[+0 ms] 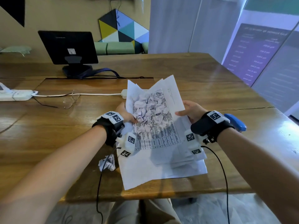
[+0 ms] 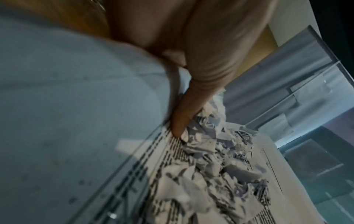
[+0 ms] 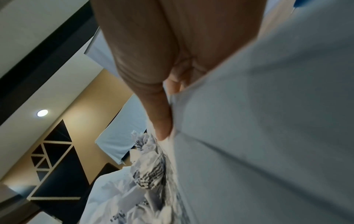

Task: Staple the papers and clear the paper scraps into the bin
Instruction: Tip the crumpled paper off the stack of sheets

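Note:
A printed sheet [image 1: 155,138] is lifted off the table, bent into a trough, with a heap of crumpled paper scraps [image 1: 149,110] lying in it. My left hand [image 1: 125,113] grips the sheet's left edge, thumb on top beside the scraps [image 2: 206,151]. My right hand [image 1: 190,113] pinches the right edge, thumb [image 3: 162,121] on top of the sheet [image 3: 268,136]. More papers [image 1: 169,168] lie flat on the table under it. One crumpled scrap [image 1: 107,162] lies on the table beside my left wrist. A blue stapler [image 1: 236,122] sits behind my right wrist. No bin is in view.
A monitor [image 1: 68,47] stands at the back of the wooden table [image 1: 210,81]. A white power strip [image 1: 16,94] with its cable and a pair of glasses [image 1: 71,101] lie to the left. The table's front edge runs just below the papers.

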`<state>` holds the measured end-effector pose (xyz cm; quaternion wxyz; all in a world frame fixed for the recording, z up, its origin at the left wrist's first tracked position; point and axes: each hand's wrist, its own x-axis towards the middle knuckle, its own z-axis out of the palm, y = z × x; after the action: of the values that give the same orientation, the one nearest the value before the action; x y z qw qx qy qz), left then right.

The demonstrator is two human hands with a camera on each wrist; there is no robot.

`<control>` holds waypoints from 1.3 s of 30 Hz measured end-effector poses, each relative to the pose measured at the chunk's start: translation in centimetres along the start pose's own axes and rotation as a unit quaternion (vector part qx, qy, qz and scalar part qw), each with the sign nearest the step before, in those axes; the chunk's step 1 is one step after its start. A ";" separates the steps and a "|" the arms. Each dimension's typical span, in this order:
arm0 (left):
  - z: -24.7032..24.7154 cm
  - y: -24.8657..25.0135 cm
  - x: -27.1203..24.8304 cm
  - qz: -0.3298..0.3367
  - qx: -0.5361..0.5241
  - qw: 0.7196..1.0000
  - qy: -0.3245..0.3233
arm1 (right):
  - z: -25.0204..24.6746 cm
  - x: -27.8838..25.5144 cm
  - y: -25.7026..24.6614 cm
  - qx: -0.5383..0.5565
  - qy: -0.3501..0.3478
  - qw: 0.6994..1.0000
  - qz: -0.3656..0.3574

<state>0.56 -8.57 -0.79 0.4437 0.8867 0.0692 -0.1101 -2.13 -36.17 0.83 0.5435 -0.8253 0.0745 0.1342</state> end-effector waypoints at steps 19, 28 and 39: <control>-3.7 2.8 -0.4 0.075 -0.203 0.973 -0.079 | -3.1 0.6 -4.2 0.116 0.194 0.965 -0.137; -5.5 3.9 2.8 0.059 -0.264 0.960 -0.065 | -2.9 0.0 -6.0 0.182 0.205 0.947 -0.164; -7.2 9.5 -2.1 0.213 -0.294 0.932 -0.009 | -3.8 -3.4 -10.0 0.321 0.115 0.903 -0.263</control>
<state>1.63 -8.54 11.27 0.6984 0.7092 -0.0960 0.0037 -2.14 -35.75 12.04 0.7821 -0.6056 -0.0443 -0.1404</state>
